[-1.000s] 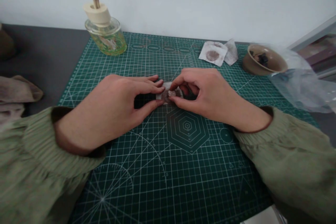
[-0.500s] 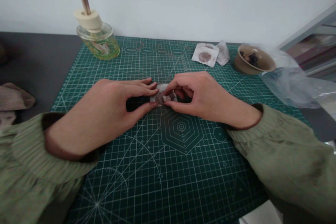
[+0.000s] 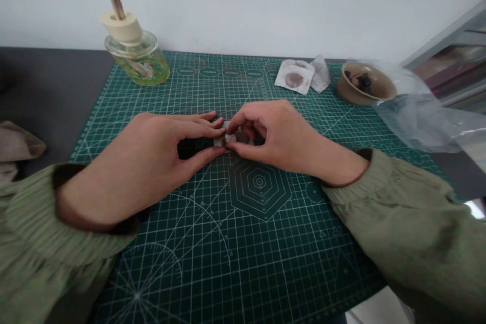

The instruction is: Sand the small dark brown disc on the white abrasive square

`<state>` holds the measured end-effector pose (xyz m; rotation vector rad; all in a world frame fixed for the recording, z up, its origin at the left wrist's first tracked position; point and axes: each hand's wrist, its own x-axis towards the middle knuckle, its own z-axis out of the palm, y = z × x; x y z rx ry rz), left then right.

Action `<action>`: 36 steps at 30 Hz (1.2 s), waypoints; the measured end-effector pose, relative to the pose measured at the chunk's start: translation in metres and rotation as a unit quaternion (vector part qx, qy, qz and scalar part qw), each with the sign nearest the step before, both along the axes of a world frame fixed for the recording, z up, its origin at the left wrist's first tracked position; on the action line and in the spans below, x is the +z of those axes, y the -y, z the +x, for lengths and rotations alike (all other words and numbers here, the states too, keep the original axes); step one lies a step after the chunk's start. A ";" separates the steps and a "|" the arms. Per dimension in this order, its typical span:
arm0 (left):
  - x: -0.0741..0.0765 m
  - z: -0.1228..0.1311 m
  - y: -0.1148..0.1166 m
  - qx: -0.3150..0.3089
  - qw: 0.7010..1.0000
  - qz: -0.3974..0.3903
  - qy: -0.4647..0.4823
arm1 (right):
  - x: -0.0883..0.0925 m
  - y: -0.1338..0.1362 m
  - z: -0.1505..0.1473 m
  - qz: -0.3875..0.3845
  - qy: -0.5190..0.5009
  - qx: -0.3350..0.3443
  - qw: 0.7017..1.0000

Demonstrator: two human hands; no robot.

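A small white paper square with a brown stain (image 3: 243, 136) lies flat on the green cutting mat (image 3: 261, 243), mostly covered by my fingers. My left hand (image 3: 167, 144) rests at its left end, fingers stretched out along the top edge and thumb along the lower edge, apart from each other and touching the paper. From the right, my right hand (image 3: 271, 134) reaches over the square. Its thumb and index finger pinch a small crumpled whitish wad (image 3: 230, 138) against the stained surface. What the wad is made of is too small to tell.
Two or more white squares, one with a round brown stain (image 3: 294, 79), lie at the back right. Beside them stand a brown bowl (image 3: 347, 92) with dark bits and a clear plastic bag (image 3: 413, 116). A reed diffuser bottle (image 3: 146, 66) is back left; a brownish cloth (image 3: 21, 142) lies far left.
My right hand has slid left across the stained square with the wad, up to my left fingertips. My left hand holds the same pose; the whole view has shifted slightly.
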<state>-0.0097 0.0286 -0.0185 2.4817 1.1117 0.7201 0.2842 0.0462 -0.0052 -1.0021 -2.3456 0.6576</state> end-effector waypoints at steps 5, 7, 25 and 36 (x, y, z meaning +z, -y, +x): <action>0.000 -0.001 0.001 0.002 1.000 0.003 -0.014 | 0.000 -0.002 0.005 -0.013 0.008 0.001 1.000; 0.001 -0.001 0.001 0.005 1.000 0.007 -0.011 | -0.002 -0.003 0.004 0.000 0.007 -0.025 1.000; 0.027 0.014 0.026 0.024 0.991 0.093 0.096 | 0.006 0.004 -0.001 -0.317 -0.312 0.102 0.890; 0.024 0.011 0.025 -0.017 0.979 0.174 0.106 | 0.001 0.004 -0.002 -0.330 -0.337 0.137 0.871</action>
